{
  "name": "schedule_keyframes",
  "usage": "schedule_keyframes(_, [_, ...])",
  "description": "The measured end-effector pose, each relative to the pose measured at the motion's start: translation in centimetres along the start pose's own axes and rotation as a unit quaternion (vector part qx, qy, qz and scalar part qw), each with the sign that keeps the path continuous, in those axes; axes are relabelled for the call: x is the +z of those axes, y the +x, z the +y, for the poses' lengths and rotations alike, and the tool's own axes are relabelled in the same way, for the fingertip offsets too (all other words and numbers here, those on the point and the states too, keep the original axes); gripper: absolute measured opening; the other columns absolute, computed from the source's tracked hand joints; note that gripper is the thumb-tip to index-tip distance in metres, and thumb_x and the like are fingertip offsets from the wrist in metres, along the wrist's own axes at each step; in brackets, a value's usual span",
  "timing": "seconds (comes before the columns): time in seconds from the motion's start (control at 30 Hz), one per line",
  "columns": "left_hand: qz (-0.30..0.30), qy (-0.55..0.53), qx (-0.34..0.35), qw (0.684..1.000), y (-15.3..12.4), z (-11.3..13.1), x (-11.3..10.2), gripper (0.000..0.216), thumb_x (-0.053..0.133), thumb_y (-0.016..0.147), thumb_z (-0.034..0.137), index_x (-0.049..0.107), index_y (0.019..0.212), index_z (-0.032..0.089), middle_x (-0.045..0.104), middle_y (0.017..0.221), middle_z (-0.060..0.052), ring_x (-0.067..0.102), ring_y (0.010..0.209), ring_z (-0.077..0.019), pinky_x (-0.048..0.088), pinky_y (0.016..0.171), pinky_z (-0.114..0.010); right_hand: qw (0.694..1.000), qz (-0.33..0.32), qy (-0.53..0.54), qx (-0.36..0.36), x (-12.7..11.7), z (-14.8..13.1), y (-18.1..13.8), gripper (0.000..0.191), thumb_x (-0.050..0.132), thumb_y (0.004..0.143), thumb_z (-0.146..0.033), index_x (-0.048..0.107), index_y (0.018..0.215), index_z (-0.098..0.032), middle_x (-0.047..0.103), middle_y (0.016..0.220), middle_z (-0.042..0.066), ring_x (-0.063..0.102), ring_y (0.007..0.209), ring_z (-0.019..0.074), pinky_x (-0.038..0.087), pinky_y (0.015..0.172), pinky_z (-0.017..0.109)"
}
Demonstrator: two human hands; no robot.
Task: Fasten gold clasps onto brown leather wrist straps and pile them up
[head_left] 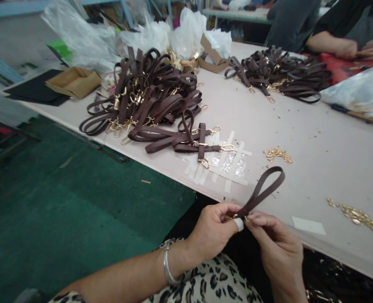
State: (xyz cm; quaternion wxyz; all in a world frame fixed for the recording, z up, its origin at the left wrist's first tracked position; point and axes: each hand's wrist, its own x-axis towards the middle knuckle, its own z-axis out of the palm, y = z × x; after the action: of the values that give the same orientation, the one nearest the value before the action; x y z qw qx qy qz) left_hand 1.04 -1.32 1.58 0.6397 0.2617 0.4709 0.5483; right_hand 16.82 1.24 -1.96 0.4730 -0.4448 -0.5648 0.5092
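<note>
Brown strap [253, 203] (loop toward the table [309, 176]) in the pinching grip of left hand [213, 229] and right hand [277, 240]

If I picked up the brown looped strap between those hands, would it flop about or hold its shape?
The brown strap probably flexes but keeps some shape: it holds an open, rounded curve beyond the left hand. It's likely light for its length, being a thin, narrow band.
</note>
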Motion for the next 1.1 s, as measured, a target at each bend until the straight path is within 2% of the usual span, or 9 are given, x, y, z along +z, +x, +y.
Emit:
schedule_keyframes(0.2, [-0.052,0.047,0.041,0.997,-0.4,0.3,0.0,0.036,0.061,0.085,0.008,0.076,0.115,0.019,0.077,0.104,-0.005,0.068,0.101,-0.0210,0.049,0.096,-0.031,1.000,0.006,-0.005,-0.026,0.2,0.0,-0.2,0.009,0.077,0.081,-0.018,0.070,0.082,-0.024,0.070,0.089,0.000,0.065,0.088,0.0131,0.055,0.082,0.021])
schedule_keyframes(0.4, [-0.066,0.131,0.051,0.988,-0.7,0.6,0.0,0.035,0.061,0.089,0.013,0.074,0.119,0.026,0.077,0.107,0.000,0.069,0.098,-0.0186,0.052,0.090,-0.026,0.999,0.018,0.013,-0.029,0.8,-1.1,-0.4,0.008,0.073,0.084,-0.019,0.069,0.080,-0.024,0.070,0.085,-0.001,0.066,0.082,0.0139,0.055,0.075,0.022])
schedule_keyframes(0.6, [-0.066,0.334,0.165,0.926,-0.3,0.1,-1.2,0.038,0.058,0.090,0.011,0.072,0.121,0.030,0.076,0.110,0.001,0.070,0.099,-0.0173,0.052,0.091,-0.024,0.997,0.039,0.049,0.035,1.4,-2.3,-0.2,0.008,0.074,0.083,-0.023,0.066,0.083,-0.021,0.067,0.078,-0.001,0.063,0.072,0.0127,0.053,0.067,0.021])
schedule_keyframes(0.73, [-0.097,0.376,0.204,0.899,-0.4,-0.1,-1.3,0.037,0.056,0.090,0.011,0.071,0.119,0.027,0.075,0.109,-0.003,0.070,0.096,-0.0175,0.053,0.086,-0.024,0.993,0.047,0.085,0.072,1.5,-2.1,-0.4,0.017,0.077,0.079,-0.026,0.060,0.081,-0.021,0.062,0.074,-0.003,0.058,0.067,0.0112,0.050,0.063,0.020])
schedule_keyframes(0.83, [-0.111,0.348,0.159,0.917,-0.2,-0.1,-0.5,0.029,0.055,0.091,0.015,0.071,0.113,0.024,0.074,0.098,-0.003,0.069,0.089,-0.0171,0.052,0.082,-0.025,0.993,0.019,0.074,0.087,0.8,-2.2,-0.3,0.019,0.075,0.081,-0.029,0.058,0.083,-0.021,0.061,0.074,-0.003,0.057,0.067,0.0122,0.049,0.061,0.022])
schedule_keyframes(0.9, [-0.116,0.287,0.069,0.948,0.1,-0.1,0.2,0.023,0.054,0.094,0.022,0.068,0.112,0.021,0.073,0.086,-0.002,0.067,0.074,-0.0147,0.050,0.068,-0.023,0.996,-0.008,0.010,0.087,-0.7,-2.4,0.4,0.019,0.073,0.083,-0.033,0.059,0.086,-0.021,0.062,0.077,-0.001,0.060,0.070,0.0143,0.050,0.063,0.025])
schedule_keyframes(0.97, [-0.110,0.212,-0.012,0.971,0.5,0.0,0.7,0.025,0.054,0.095,0.029,0.065,0.116,0.020,0.071,0.086,-0.002,0.063,0.064,-0.0120,0.043,0.056,-0.021,0.993,0.003,-0.106,0.053,-3.3,-2.5,1.7,0.019,0.069,0.087,-0.038,0.062,0.092,-0.020,0.066,0.083,0.002,0.063,0.077,0.0175,0.052,0.070,0.028])
schedule_keyframes(1.03, [-0.096,0.160,-0.050,0.981,1.0,0.2,0.8,0.033,0.055,0.095,0.035,0.063,0.124,0.020,0.069,0.094,-0.004,0.062,0.063,-0.0109,0.038,0.052,-0.020,0.965,0.070,-0.254,-0.012,-6.8,-2.4,3.6,0.022,0.064,0.089,-0.041,0.065,0.098,-0.021,0.070,0.090,0.004,0.066,0.083,0.0200,0.052,0.078,0.032])
schedule_keyframes(1.1, [-0.080,0.128,-0.064,0.987,1.3,0.3,0.5,0.040,0.059,0.093,0.038,0.062,0.130,0.022,0.066,0.097,-0.004,0.063,0.068,-0.0118,0.039,0.055,-0.021,0.905,0.135,-0.397,-0.071,-10.4,-2.1,5.7,0.024,0.061,0.089,-0.040,0.066,0.102,-0.021,0.071,0.092,0.006,0.067,0.083,0.0215,0.051,0.081,0.035])
